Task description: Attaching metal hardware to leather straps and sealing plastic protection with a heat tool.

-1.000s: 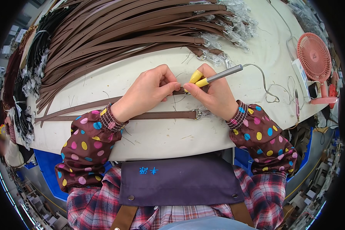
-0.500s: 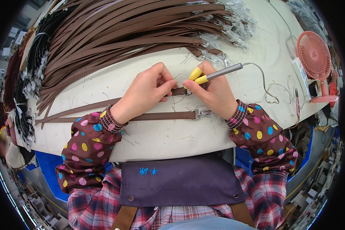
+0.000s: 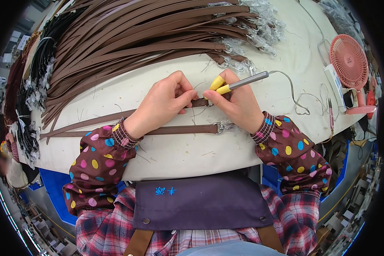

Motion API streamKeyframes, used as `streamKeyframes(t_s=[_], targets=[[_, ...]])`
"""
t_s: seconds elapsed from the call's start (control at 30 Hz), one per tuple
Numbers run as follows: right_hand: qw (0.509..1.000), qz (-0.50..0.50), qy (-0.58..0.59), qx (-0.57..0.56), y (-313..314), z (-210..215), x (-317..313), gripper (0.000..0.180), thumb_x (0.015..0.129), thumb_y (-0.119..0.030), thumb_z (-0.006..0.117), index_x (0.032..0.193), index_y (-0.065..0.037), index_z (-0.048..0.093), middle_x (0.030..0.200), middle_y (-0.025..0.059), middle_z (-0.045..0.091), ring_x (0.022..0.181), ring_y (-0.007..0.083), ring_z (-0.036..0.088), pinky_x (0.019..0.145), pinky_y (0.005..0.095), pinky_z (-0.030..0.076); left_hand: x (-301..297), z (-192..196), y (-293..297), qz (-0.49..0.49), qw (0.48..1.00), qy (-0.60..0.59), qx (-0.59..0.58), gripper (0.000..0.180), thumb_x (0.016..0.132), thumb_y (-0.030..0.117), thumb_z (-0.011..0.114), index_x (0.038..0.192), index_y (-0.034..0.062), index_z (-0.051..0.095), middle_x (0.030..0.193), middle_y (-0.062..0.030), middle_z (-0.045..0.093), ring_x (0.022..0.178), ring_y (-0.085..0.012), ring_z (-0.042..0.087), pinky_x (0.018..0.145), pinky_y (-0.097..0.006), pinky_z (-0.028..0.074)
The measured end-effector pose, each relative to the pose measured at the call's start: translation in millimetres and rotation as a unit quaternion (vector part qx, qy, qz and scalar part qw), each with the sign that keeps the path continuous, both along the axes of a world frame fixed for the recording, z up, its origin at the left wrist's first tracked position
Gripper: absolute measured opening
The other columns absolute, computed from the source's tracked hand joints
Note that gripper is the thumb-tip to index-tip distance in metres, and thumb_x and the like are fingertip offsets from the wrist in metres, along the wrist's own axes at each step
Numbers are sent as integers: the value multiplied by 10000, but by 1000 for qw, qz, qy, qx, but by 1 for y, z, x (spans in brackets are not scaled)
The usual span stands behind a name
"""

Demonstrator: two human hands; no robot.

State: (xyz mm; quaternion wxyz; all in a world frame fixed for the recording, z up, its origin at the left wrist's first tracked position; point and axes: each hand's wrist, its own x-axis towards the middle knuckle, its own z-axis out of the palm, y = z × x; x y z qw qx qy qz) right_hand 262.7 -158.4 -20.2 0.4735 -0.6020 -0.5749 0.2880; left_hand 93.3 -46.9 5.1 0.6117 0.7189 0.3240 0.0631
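Note:
My left hand is closed in a pinch at the buckle-ring end of a brown belt, thumb and index finger holding it down on the table. My right hand grips a corded pen-shaped tool with a grey metal barrel and a yellow front part. A yellow finger cot covers a fingertip of that hand. The tool's tip is close to the metal ring at the belt's end; whether they touch I cannot tell. Nearer to me lies a second brown belt with a metal D-ring, partly under my left wrist.
A big heap of brown belts with plastic-wrapped ends covers the far side of the white table. Black straps hang at the left. A pink fan and a white power strip stand right. Thread scraps lie about.
Almost nothing differs. The rear end of the pen-shaped tool has dipped very slightly, and both hands keep their places at the belt end.

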Motion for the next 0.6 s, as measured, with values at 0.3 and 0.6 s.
streamKeyframes(t_s=[0.3,0.6], targets=[[1000,-2,15,14,-3,4,3,220,862,-184,671,902,-19,532,705,65,584,638,167,573,573,277,437,-2,5,-2,-36,990,24,131,191,861,155,652,917,38,512,845,-52,621,716,-147,612,604,-271,508],[984,38,-155,81,-11,1,16,241,762,-58,709,977,-45,601,830,86,622,781,256,601,690,335,481,-2,5,-8,-100,935,53,335,232,765,205,738,866,68,581,828,-49,613,731,-213,606,644,-327,486]])
